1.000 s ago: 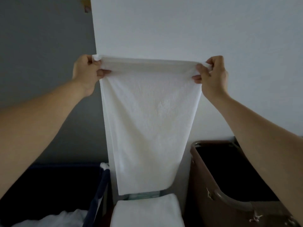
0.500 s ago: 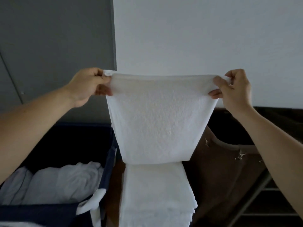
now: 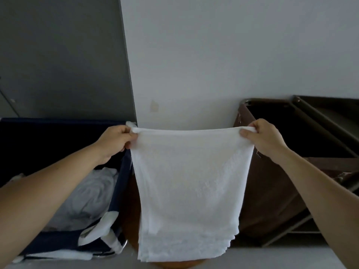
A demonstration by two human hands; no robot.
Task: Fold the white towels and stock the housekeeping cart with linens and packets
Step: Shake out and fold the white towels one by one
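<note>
A navy fabric bin is sitting down on the left, with a white strap handle hanging off its near corner and a bit of chrome frame peeking out underneath. Just beside it, a round brown counter is showing. Behind, a grey wall is meeting a white wall at a straight vertical edge, and a faint yellowish patch is sitting low on the white one. Pale floor is running along the bottom.

Both bare forearms are extended forward, well apart. The top corners of the white towel are pinched by the left hand and right hand.
</note>
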